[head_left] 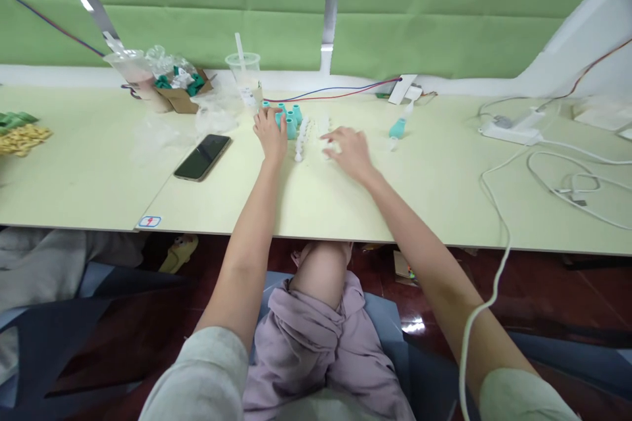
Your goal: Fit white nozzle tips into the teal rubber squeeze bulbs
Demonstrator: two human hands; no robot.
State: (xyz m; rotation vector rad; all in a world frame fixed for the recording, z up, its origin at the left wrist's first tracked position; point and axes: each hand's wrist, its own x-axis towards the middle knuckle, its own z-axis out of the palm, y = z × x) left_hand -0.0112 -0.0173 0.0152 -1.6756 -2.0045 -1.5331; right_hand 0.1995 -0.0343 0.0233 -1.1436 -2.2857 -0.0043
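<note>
My left hand (270, 136) is at the near left side of a cluster of small teal bottle-shaped pieces (291, 126), its fingers curled around one of them; part of the grip is hidden behind the hand. To the right, my right hand (349, 152) hovers low over the table, thumb and forefinger apart around a small white piece (328, 145), slightly blurred. Between my hands runs a row of small white pieces (299, 145). More white pieces (324, 123) lie just beyond my right fingertips. A single teal piece with a white top (397, 128) lies farther right.
A phone (203, 157) lies left of my left arm. Behind it are a plastic bag (215, 113), a cup with a straw (245, 75), another cup (143, 82) and a cardboard box (184, 100). On the right, a power strip (511, 131) trails a white cable (498, 210) over the table edge.
</note>
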